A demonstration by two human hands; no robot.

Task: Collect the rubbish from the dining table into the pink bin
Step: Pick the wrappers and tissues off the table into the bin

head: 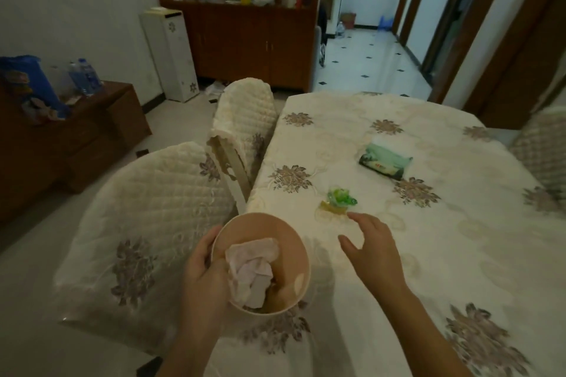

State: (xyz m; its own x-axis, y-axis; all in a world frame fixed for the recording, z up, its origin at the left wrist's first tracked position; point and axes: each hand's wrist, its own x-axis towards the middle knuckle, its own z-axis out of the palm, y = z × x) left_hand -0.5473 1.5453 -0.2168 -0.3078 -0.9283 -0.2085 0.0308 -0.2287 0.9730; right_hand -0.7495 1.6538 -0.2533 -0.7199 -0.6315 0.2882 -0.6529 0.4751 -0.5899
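My left hand grips the near-left rim of the pink bin, held at the table's left edge. Crumpled pale paper lies inside the bin. My right hand hovers open over the flowered tablecloth, fingers spread, just short of a small green and yellow wrapper lying on the cloth. Farther back on the table lies a green tissue pack.
Two chairs with quilted cream covers stand along the table's left side. A dark wooden cabinet with bottles is at far left. A white appliance and a sideboard stand behind. Another chair is at right.
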